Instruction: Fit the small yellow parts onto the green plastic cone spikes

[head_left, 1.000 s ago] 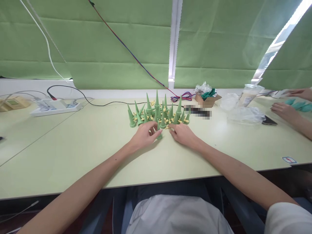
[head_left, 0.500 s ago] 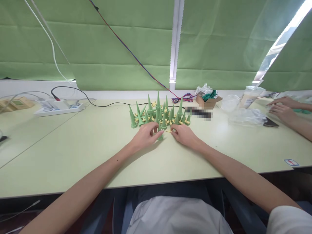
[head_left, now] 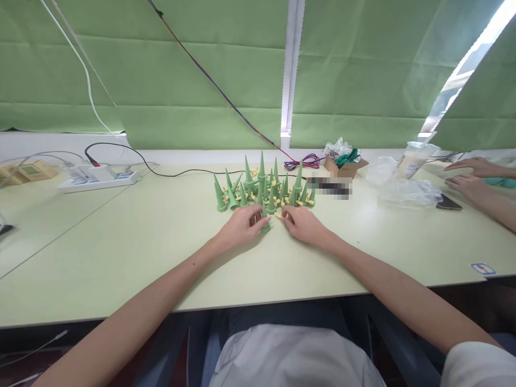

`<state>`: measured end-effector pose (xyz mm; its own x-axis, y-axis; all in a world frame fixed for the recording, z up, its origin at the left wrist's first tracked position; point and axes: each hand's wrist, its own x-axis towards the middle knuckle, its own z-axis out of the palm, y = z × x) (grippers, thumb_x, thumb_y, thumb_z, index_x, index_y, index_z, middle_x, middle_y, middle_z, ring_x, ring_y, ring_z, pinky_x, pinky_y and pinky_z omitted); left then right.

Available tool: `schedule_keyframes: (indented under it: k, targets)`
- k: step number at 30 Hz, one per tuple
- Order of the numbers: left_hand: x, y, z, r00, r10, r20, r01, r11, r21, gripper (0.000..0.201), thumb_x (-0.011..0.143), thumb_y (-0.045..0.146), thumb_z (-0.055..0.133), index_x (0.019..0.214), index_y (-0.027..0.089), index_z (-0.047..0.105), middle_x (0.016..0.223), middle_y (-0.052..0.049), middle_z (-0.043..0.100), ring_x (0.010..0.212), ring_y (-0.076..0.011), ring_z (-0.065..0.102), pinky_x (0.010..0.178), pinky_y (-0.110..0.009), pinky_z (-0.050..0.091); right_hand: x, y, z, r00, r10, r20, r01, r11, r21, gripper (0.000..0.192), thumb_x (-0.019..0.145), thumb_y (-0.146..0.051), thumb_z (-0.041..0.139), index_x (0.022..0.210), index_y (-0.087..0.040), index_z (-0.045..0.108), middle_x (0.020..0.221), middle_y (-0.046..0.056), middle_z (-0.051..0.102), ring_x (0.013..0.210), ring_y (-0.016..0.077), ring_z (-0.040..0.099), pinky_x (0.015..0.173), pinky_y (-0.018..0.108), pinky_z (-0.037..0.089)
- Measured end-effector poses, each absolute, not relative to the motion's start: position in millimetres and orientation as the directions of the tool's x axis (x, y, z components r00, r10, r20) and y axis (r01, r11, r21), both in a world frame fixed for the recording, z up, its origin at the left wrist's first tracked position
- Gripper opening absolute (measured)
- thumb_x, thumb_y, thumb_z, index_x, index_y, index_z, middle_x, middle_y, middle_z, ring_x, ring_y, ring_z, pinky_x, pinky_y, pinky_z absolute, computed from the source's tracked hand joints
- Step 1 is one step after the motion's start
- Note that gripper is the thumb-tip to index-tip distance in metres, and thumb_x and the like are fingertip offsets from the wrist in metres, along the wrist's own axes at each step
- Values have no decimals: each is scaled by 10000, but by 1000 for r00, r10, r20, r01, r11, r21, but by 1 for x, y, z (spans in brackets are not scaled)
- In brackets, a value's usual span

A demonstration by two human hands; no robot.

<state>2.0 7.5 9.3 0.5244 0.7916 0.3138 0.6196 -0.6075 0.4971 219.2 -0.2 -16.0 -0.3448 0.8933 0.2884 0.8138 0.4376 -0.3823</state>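
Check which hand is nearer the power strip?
Left. The left hand lies on the table, on the same side as the power strip; the right hand lies farther right, beyond the cones.

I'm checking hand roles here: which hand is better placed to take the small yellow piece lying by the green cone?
Right, probably. The right hand has fingertips at the yellow piece; the left hand grips the green cone.
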Motion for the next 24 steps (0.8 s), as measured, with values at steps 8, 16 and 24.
schedule_keyframes:
  k: [8, 16, 24]
  targets:
    - [1, 14, 8, 407, 869, 282, 588, -485, 647, 356, 916, 487, 486, 741, 184, 552, 747, -37, 619, 659, -178, 581, 592, -299, 432, 215, -5, -13, -349, 846, 404, 631, 530, -566, 98, 958, -222, 452, 911, -195, 535, 719, -3, 609, 634, 147, 534, 616, 260, 353]
    - [1, 12, 8, 398, 892, 214, 473, -399, 786, 369, 906, 512, 519, 714, 203, 460, 592, 7, 546, 476, -133, 523, 454, -266, 381, 214, -7, -11, -345, 848, 402, 599, 529, -601, 149, 982, -251, 408, 915, -193, 528, 788, 16, 624, 715, 158, 566, 690, 273, 385]
    - [2, 7, 16, 307, 915, 261, 491, -387, 780, 377, 857, 487, 601, 690, 205, 415, 503, 56, 459, 420, -105, 464, 434, -242, 339, 212, -10, -9, -381, 834, 398, 582, 551, -598, 178, 1000, -240, 384, 879, -195, 506, 778, 8, 618, 706, 147, 555, 690, 260, 373]
